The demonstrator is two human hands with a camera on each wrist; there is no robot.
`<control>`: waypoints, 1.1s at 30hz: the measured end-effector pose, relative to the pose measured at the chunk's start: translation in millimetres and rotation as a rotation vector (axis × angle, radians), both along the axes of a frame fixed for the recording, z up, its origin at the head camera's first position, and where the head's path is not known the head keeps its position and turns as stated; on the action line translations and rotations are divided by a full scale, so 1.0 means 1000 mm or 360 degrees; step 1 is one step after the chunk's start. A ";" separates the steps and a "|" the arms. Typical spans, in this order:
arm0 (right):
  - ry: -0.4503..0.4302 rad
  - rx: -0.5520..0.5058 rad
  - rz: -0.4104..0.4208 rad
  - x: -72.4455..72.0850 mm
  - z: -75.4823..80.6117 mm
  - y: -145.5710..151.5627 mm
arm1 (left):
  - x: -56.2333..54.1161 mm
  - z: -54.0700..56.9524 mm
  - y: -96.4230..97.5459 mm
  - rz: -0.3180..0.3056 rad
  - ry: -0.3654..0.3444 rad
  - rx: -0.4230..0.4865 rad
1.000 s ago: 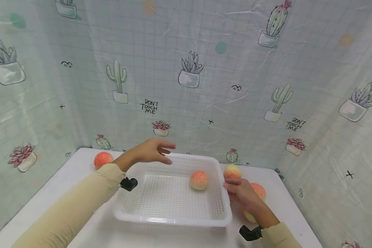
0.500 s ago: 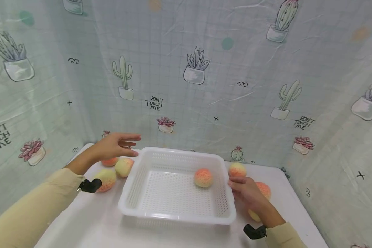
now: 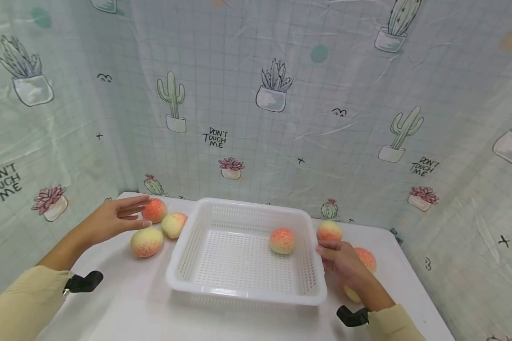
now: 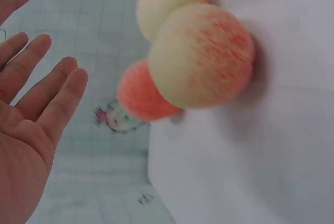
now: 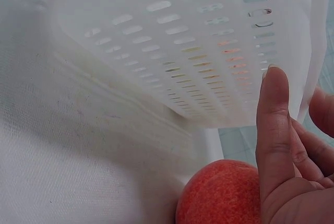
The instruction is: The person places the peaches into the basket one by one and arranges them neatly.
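Observation:
My left hand (image 3: 113,220), fingers spread and holding nothing, hovers at the left by three peaches. In the head view its fingertips overlap the red peach (image 3: 155,210) and reach just above the pale peach with a red blush (image 3: 147,242); a yellowish peach (image 3: 174,225) sits beside them. The left wrist view shows the blushed peach (image 4: 203,57) apart from the palm (image 4: 42,98). My right hand (image 3: 345,265) holds the right rim of a white perforated basket (image 3: 247,294), thumb (image 5: 274,125) along its outer wall. One peach (image 3: 282,240) lies inside the basket.
Right of the basket are a yellow-orange peach (image 3: 329,230), a redder peach (image 3: 366,259) and another peach (image 3: 352,294) partly hidden by my right hand. The white table (image 3: 128,303) meets a cactus-print curtain (image 3: 239,94) at the back and sides.
My left hand has moved left from above the basket to the peaches on the left, uncovering them. My right hand stays at the basket's rim. The head view has shifted slightly.

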State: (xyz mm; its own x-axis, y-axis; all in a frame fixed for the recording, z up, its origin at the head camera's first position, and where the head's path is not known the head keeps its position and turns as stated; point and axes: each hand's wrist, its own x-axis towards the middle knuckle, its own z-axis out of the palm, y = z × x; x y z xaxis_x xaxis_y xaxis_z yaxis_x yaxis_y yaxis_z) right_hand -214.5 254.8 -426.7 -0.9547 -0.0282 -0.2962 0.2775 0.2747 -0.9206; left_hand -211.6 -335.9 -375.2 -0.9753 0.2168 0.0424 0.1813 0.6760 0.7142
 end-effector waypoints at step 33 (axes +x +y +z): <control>-0.0050 -0.0052 0.0027 -0.003 0.003 0.001 | 0.008 -0.094 0.001 0.0333 -0.0134 -0.0081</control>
